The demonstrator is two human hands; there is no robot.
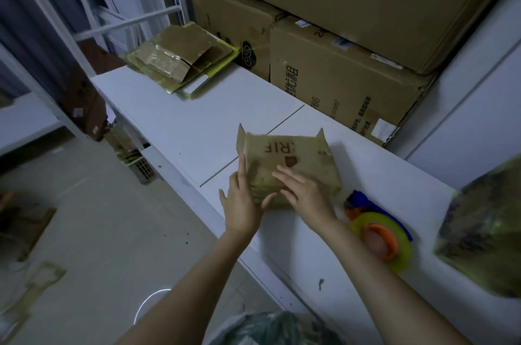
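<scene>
A small brown cardboard box (298,158) with printed letters lies on the white table (197,119), two flaps sticking up at its far corners. My left hand (242,201) lies against the box's left side with straight fingers, the thumb touching its near edge. My right hand (304,192) rests flat on top of the box, fingers straight and pointing to the far left.
A tape dispenser (380,237) with a yellow roll lies to the right of the box. A stack of flattened cartons (180,60) sits at the table's far end. Large cardboard boxes (338,77) line the back. A greenish bag (485,232) is at the right edge.
</scene>
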